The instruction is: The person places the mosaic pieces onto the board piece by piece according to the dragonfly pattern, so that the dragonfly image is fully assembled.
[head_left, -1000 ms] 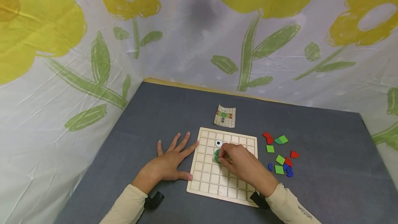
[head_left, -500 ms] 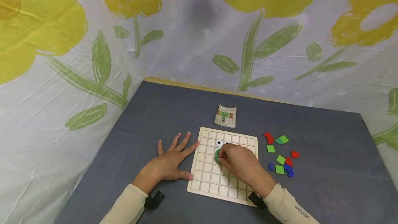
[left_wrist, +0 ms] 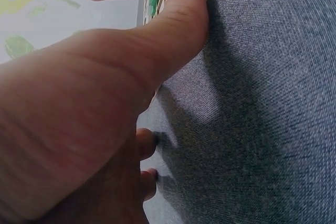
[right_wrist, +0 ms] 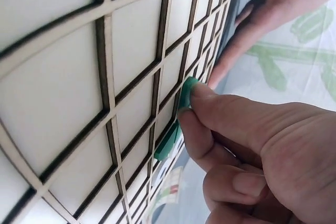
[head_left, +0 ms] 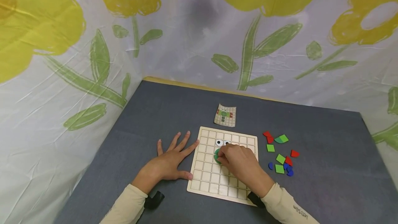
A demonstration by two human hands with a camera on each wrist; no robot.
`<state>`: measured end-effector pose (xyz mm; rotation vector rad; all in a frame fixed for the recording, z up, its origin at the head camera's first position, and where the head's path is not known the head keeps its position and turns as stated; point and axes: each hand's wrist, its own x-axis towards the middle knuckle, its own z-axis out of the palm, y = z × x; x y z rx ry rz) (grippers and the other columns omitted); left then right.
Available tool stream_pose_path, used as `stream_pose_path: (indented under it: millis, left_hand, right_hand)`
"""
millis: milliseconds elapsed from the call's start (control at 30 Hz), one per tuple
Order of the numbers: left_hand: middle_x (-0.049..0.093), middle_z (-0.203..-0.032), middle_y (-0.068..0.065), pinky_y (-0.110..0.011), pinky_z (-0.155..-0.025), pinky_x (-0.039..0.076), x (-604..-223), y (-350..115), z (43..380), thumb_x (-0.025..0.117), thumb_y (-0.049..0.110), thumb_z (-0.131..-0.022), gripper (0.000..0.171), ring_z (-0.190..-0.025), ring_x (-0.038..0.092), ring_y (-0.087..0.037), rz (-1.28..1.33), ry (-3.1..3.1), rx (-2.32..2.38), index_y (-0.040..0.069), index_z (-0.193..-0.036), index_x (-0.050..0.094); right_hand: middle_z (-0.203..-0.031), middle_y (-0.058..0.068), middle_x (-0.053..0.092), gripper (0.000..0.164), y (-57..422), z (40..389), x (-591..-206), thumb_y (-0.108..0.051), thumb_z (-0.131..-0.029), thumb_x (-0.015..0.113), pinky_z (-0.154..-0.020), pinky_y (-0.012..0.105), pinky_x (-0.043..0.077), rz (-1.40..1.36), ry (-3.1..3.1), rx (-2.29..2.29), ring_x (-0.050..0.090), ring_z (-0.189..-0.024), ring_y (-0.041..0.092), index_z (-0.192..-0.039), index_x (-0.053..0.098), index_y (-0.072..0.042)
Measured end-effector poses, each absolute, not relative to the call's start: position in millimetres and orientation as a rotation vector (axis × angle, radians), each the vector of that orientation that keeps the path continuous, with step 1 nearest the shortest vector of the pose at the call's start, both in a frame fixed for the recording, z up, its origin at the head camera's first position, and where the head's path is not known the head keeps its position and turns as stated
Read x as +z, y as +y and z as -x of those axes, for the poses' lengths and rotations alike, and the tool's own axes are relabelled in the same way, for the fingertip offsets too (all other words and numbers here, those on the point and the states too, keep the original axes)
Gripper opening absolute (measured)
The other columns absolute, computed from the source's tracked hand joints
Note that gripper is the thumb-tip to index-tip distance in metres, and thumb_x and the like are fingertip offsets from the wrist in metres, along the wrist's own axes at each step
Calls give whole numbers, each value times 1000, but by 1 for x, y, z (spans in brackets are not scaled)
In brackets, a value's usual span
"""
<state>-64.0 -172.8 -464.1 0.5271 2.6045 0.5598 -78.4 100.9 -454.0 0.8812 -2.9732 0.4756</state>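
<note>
A wooden grid board (head_left: 206, 175) lies on the table. My left hand (head_left: 169, 163) rests spread at its left edge, thumb and a fingertip touching the rim. Over the middle of the board, my right hand (head_left: 240, 163) pinches a green quarter-round piece (right_wrist: 187, 92) between thumb and index finger, low at the grid. A second green piece (right_wrist: 167, 144) sits in the grid just beyond it. White eye pieces (head_left: 219, 142) with black dots lie above the green ones, the right one partly hidden by my right hand.
A pattern card (head_left: 225, 115) lies behind the board. Right of it are scattered loose pieces: red ones (head_left: 294, 153), green squares (head_left: 270, 148), blue half-rounds (head_left: 271, 166) and a green leaf-like pair (head_left: 281, 139). A flower-print curtain (head_left: 192, 44) stands behind the table.
My right hand has shifted slightly left over the green pieces, so more of the second eye piece shows. My left hand stays at the board's edge.
</note>
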Motion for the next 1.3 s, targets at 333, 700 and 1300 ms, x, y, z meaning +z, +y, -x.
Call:
stream_pose_path:
  millis: [333,700,1300]
  left_hand:
    - [-1,-179,-5,-87,-111,-7,-466,-174,64,84,57,-82,112,-164,-6,-38,-534,2606,564,35,-171,20]
    - [-2,-179,-3,-87,-111,-9,-469,-176,64,83,61,-81,113,-164,-7,-38,-539,2588,596,38,-171,18]
    - [-2,-179,-5,-88,-111,-6,-470,-175,63,82,61,-82,113,-163,-8,-39,-540,2604,575,38,-171,17]
  right_hand:
    - [-80,-15,68,15,99,77,-455,-25,-87,90,-53,26,49,-892,-2957,458,61,-65,2,-87,76,-24]
    - [-73,-15,53,32,97,81,-460,-38,-88,89,-46,24,39,-917,-2982,404,45,-54,1,-79,61,-27]
    - [-65,-14,48,33,94,82,-462,-30,-91,85,-46,27,38,-872,-3019,478,45,-53,3,-74,56,-26]
